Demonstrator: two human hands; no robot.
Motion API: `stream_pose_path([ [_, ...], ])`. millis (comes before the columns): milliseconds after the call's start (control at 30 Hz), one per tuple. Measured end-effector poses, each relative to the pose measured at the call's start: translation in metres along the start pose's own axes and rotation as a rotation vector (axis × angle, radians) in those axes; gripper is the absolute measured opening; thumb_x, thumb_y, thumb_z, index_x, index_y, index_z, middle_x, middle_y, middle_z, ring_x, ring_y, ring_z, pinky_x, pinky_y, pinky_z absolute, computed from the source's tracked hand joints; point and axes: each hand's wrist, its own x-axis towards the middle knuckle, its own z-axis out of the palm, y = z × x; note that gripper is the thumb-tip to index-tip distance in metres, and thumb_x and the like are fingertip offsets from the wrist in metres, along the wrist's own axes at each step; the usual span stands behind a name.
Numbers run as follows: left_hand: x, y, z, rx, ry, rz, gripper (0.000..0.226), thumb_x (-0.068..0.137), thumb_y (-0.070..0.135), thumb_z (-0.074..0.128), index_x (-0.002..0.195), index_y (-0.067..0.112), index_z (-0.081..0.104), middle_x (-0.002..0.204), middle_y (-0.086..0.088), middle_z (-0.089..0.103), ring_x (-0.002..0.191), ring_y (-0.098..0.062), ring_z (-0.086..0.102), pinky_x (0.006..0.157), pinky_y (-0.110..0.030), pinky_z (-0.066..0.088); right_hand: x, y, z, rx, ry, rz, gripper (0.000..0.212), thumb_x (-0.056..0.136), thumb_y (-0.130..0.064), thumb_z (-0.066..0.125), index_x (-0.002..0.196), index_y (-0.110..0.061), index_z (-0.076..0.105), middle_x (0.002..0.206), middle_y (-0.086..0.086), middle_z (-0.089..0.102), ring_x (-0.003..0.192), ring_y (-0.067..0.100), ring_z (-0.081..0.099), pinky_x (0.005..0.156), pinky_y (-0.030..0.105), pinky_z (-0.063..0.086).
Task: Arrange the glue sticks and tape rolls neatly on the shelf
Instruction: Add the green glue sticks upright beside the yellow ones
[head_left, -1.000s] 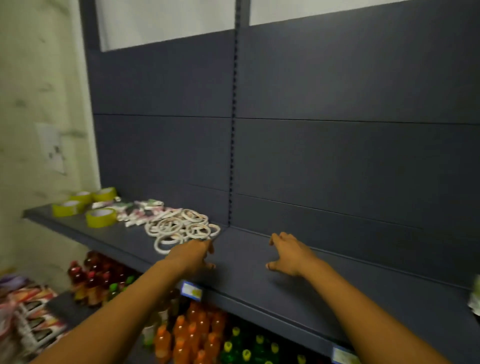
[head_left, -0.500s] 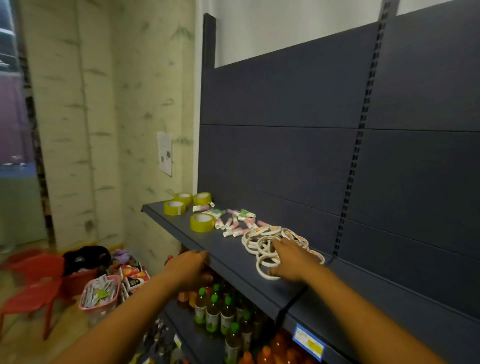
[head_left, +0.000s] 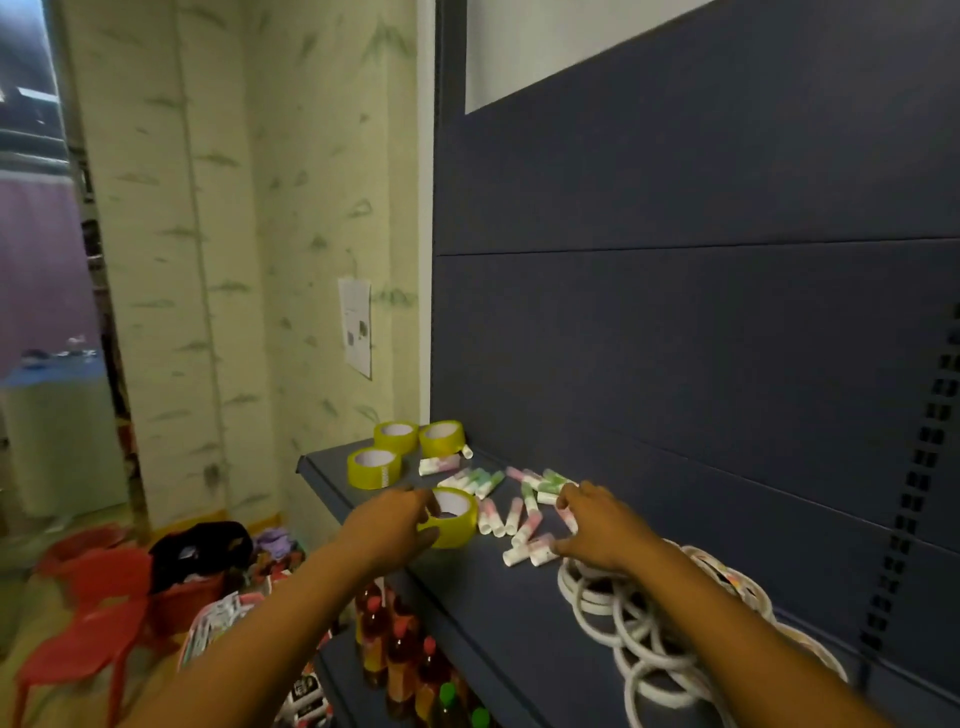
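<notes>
While left hand (head_left: 393, 525) grips yellow tape roll (head_left: 453, 517), right hand (head_left: 598, 526) touches glue sticks (head_left: 522, 519)

Two bare forearms reach into the head view from the bottom edge, with no sleeve showing along either one. The left hand (head_left: 387, 525) and the right hand (head_left: 597, 527) are bare too: no gloves, and no ring, watch or band shows on fingers or wrists. The upper arms lie outside the frame, so any clothing there cannot be told.
</notes>
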Motion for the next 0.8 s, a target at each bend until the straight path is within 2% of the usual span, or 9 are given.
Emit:
stream_pose_path([
  [133,0.044,-0.015,0.011,-0.061,-0.028,0.024,0.032,0.090,0.042,0.060,0.118,0.026,0.059,0.114,0.006,0.063,0.102,-0.017,0.061,0.085,-0.035,0.052,0.043,-0.003,0.021,0.065,-0.044,-0.024,0.053,0.079,-0.041,0.071,0.125,-0.024,0.051,0.140,0.000,0.047,0.132,0.021,0.043,0.100,0.034,0.045],
  [233,0.084,-0.027,0.011,-0.093,0.012,0.042,0.027,0.089,0.035,0.060,0.114,0.026,0.060,0.112,0.005,0.065,0.102,-0.019,0.062,0.081,-0.033,0.051,0.079,-0.001,0.023,0.061,-0.028,-0.020,0.057,0.086,-0.030,0.068,0.137,-0.025,0.044,0.143,-0.001,0.042,0.134,0.021,0.039,0.102,0.029,0.038],
  [367,0.139,-0.043,0.018,-0.100,0.000,0.078,0.022,0.089,0.035,0.059,0.108,0.023,0.064,0.108,0.001,0.068,0.102,-0.022,0.063,0.083,-0.034,0.051,0.122,0.005,0.033,0.028,-0.017,0.070,0.049,0.083,-0.036,0.069,0.125,-0.021,0.049,0.127,0.002,0.049,0.121,0.021,0.047,0.094,0.031,0.044],
  [467,0.181,-0.050,0.028,-0.080,-0.035,0.096,0.023,0.091,0.037,0.054,0.091,0.016,0.064,0.092,-0.007,0.067,0.088,-0.028,0.062,0.067,-0.032,0.045,0.146,0.009,0.038,0.050,-0.019,0.143,0.049,0.081,-0.041,0.069,0.121,-0.022,0.050,0.122,0.002,0.050,0.118,0.021,0.048,0.093,0.033,0.045],
  [533,0.208,-0.051,0.036,-0.052,-0.098,0.110,0.026,0.091,0.035,0.052,0.088,0.011,0.063,0.091,-0.011,0.066,0.082,-0.027,0.061,0.064,-0.030,0.040,0.160,0.014,0.039,0.037,-0.010,0.186,0.047,0.081,-0.045,0.068,0.118,-0.022,0.049,0.119,0.001,0.050,0.115,0.021,0.048,0.092,0.034,0.045],
  [600,0.234,-0.051,0.045,-0.011,-0.159,0.137,0.025,0.089,0.035,0.055,0.085,0.013,0.064,0.096,-0.010,0.069,0.082,-0.026,0.063,0.064,-0.030,0.044,0.171,0.019,0.039,0.055,0.011,0.248,0.050,0.080,-0.049,0.069,0.116,-0.022,0.048,0.118,0.000,0.050,0.112,0.020,0.049,0.092,0.035,0.046],
  [700,0.263,-0.050,0.060,0.071,-0.213,0.199,0.023,0.085,0.038,0.057,0.079,0.016,0.061,0.099,-0.009,0.070,0.089,-0.027,0.068,0.074,-0.032,0.053,0.182,0.026,0.041,0.085,0.061,0.307,0.053,0.080,-0.050,0.071,0.117,-0.022,0.046,0.118,0.000,0.049,0.110,0.019,0.049,0.092,0.036,0.046],
  [733,0.267,-0.050,0.064,0.109,-0.215,0.215,0.023,0.084,0.039,0.056,0.082,0.016,0.060,0.103,-0.009,0.069,0.093,-0.027,0.067,0.075,-0.033,0.052,0.183,0.027,0.042,0.096,0.075,0.326,0.053,0.079,-0.051,0.072,0.116,-0.022,0.046,0.117,-0.001,0.049,0.109,0.019,0.049,0.092,0.037,0.047],
  [800,0.271,-0.048,0.070,0.177,-0.199,0.237,0.033,0.086,0.042,0.057,0.105,0.015,0.060,0.114,-0.009,0.064,0.104,-0.028,0.063,0.076,-0.033,0.047,0.183,0.029,0.043,0.119,0.102,0.369,0.055,0.078,-0.051,0.073,0.116,-0.021,0.047,0.116,-0.001,0.049,0.108,0.018,0.050,0.093,0.037,0.046],
])
